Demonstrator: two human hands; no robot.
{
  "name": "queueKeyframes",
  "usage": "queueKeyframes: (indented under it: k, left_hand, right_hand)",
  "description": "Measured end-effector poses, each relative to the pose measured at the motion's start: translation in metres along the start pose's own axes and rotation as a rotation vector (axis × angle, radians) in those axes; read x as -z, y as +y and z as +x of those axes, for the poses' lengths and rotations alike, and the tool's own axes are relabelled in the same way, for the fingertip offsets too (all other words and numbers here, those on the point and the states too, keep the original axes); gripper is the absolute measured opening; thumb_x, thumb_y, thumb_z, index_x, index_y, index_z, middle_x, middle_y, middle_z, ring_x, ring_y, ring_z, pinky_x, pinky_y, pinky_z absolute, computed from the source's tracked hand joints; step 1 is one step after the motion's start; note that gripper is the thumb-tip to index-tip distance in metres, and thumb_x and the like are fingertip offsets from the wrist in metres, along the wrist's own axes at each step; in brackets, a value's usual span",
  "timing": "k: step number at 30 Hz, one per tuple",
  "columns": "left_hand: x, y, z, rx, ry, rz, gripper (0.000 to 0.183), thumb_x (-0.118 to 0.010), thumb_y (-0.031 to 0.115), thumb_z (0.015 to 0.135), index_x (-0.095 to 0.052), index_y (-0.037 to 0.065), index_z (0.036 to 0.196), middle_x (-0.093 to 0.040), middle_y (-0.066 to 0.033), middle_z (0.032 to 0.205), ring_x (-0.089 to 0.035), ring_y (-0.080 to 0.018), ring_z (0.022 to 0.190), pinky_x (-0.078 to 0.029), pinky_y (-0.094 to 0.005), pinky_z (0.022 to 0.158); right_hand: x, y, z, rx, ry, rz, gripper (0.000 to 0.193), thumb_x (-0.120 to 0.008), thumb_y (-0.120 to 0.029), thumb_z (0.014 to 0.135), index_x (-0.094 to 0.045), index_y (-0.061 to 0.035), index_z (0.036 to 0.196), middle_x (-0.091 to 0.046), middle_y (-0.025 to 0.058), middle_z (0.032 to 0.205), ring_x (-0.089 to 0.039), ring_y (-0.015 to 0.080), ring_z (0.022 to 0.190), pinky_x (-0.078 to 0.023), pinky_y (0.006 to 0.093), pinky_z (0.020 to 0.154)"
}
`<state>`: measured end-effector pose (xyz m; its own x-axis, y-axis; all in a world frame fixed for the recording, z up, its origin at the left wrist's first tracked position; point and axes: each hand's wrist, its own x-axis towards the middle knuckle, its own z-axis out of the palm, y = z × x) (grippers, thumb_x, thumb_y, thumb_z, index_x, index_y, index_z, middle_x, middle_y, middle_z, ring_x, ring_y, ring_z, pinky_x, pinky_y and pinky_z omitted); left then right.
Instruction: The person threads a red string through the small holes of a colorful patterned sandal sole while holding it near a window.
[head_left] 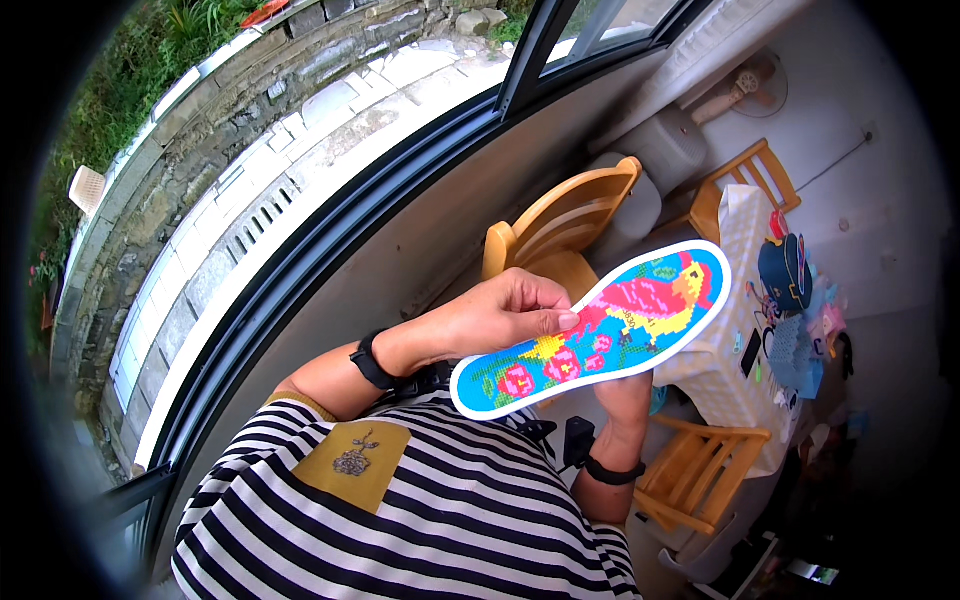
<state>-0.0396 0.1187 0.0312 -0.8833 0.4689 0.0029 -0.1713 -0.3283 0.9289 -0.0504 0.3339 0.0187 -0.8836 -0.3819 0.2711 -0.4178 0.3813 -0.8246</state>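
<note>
A shoe insole (630, 345) with a white rim is held up in front of my striped shirt. On its blue face is a stitched-looking pattern of a red and yellow bird with pink flowers and green leaves. From beneath, my right hand (624, 392) supports the insole, its fingers mostly hidden behind it. Over the upper side, my left hand (520, 310) is closed in a pinch, thumb and forefinger meeting at the middle of the patterned face. Whatever lies between those fingertips is too small to make out. Both wrists wear dark bands.
A window ledge (330, 215) runs along the left, with a stone wall outside. Wooden chairs (570, 215) stand ahead and at the right (700, 475). The table with a checked cloth (715, 375) bears a phone (751, 352), a dark blue bag (785, 272) and a light blue basket (795, 355).
</note>
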Motion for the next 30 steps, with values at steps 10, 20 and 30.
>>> queueKeyframes:
  k: [10, 20, 30]
  left_hand:
    - [0.008, -0.003, -0.004, -0.124, 0.191, 0.25, 0.03, -0.057, 0.025, 0.094, -0.066, -0.003, 0.094, -0.065, -0.0007, 0.075, -0.056, -0.0025, 0.066, -0.047, -0.0196, 0.061]
    - [0.0, -0.009, 0.001, -0.253, 0.107, 0.242, 0.027, -0.057, 0.023, 0.094, -0.065, -0.003, 0.095, -0.062, -0.0016, 0.072, -0.054, -0.0034, 0.067, -0.046, -0.022, 0.061]
    - [0.032, -0.011, -0.002, -0.159, 0.423, 0.155, 0.026, -0.06, 0.023, 0.092, -0.066, -0.003, 0.094, -0.063, 0.0003, 0.077, -0.055, -0.0031, 0.07, -0.046, -0.021, 0.063]
  right_hand:
    - [0.002, -0.041, 0.026, 0.348, 0.696, -0.673, 0.025, -0.054, 0.006, 0.085, -0.055, 0.004, 0.11, -0.058, 0.0164, 0.106, -0.056, 0.0293, 0.1, -0.043, 0.0389, 0.089]
    - [-0.024, -0.053, 0.031, 0.488, 0.222, -0.546, 0.019, -0.065, 0.008, 0.075, -0.062, 0.0029, 0.094, -0.06, 0.013, 0.094, -0.055, 0.0311, 0.091, -0.048, 0.0403, 0.079]
    - [0.021, -0.067, 0.033, -0.086, 0.043, 1.084, 0.013, -0.051, -0.01, 0.095, -0.042, -0.0032, 0.102, -0.047, 0.0044, 0.071, -0.048, 0.0117, 0.061, -0.046, 0.0241, 0.053]
